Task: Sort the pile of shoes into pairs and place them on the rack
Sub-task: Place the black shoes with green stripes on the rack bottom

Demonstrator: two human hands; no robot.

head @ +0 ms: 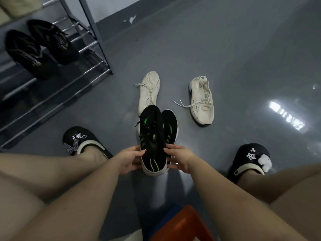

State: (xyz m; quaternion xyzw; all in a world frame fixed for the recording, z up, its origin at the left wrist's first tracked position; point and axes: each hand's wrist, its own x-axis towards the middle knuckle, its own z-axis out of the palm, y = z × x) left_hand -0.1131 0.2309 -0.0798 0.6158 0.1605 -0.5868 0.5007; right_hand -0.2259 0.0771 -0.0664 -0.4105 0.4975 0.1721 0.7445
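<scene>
Two black sneakers with green stripes and white soles are held together above the floor. My left hand (129, 159) grips the heel of the nearer black sneaker (152, 136) from the left. My right hand (180, 158) grips the heel side of the second black sneaker (171, 126), which sits just behind and to the right. Beyond them on the grey floor lie two cream knit sneakers, one (149, 91) partly hidden behind the black pair, the other (202, 100) off to the right. The metal shoe rack (93, 44) stands at the upper left.
A pair of black shoes (40, 47) sits on a rack shelf. My feet in black clogs rest on the floor, the left clog (81, 141) near the rack and the right clog (250, 159) at the right. An orange object (184, 225) lies below between my legs.
</scene>
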